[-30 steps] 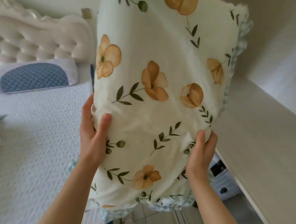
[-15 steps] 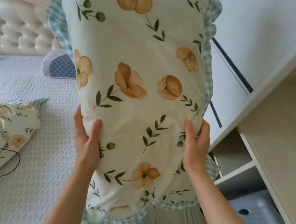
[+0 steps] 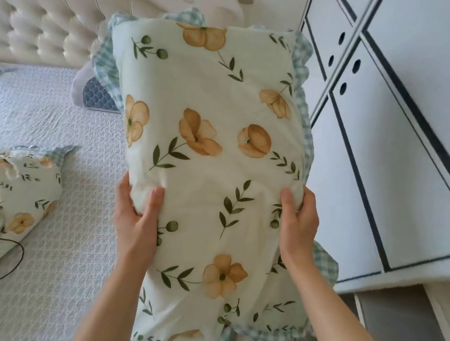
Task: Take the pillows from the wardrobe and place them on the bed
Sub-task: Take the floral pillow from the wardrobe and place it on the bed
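Left hand (image 3: 137,216) and right hand (image 3: 297,228) each pinch a long side of the floral pillow (image 3: 208,163), thumbs pressed into the front face, fingers hidden behind. Each grip is closed on the fabric at about the pillow's middle height. The pillow is held upright in the air, clear of the bed (image 3: 53,235), which lies to the pillow's left and below.

Assessment: the filling dents visibly under both thumbs, so the item is judged soft and light, not fragile. The gingham frill (image 3: 304,76) along the pillow's edge looks limp and is no place to take hold; the stuffed sides, as gripped, are sound.

A second floral pillow (image 3: 7,200) lies on the bed left of the held one. A blue-panelled pillow (image 3: 95,95) shows partly behind its upper left edge, before the tufted headboard (image 3: 45,18). The white wardrobe doors (image 3: 389,132) stand to its right.
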The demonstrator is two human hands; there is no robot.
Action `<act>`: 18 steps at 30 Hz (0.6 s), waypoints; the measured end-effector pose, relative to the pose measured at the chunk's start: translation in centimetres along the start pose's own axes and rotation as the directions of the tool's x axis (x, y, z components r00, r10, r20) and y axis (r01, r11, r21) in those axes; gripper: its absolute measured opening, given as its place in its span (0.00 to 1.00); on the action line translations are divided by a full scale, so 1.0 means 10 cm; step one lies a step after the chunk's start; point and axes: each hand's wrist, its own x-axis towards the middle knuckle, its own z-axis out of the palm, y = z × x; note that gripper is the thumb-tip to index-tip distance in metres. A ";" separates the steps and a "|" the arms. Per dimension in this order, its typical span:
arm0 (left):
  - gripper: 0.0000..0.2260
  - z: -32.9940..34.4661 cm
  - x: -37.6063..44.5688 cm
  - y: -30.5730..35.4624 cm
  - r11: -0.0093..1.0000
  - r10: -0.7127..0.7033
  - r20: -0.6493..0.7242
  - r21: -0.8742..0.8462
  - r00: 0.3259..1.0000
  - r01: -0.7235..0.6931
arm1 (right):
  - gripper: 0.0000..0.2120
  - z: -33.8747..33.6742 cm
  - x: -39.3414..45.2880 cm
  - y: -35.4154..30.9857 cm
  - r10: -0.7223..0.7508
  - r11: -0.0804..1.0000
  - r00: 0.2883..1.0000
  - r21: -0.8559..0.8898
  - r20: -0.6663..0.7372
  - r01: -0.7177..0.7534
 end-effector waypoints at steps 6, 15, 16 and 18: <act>0.33 0.67 0.71 -0.04 0.999 -0.035 -0.135 0.005 0.990 0.036 | 0.15 0.42 1.13 0.00 -0.030 0.999 0.993 -0.024 0.115 0.033; 0.27 1.56 1.66 0.04 0.996 -0.081 -0.224 -0.054 0.971 0.070 | 0.20 0.97 2.64 -0.07 -0.121 0.982 0.963 -0.110 0.242 0.151; 0.27 1.62 1.75 0.04 0.996 -0.090 -0.231 -0.049 0.969 0.081 | 0.23 1.03 2.75 -0.05 -0.131 0.977 0.958 -0.133 0.255 0.169; 0.28 1.71 1.95 0.02 0.995 -0.102 -0.248 -0.035 0.963 0.097 | 0.30 1.16 2.96 -0.02 -0.150 0.962 0.943 -0.178 0.298 0.209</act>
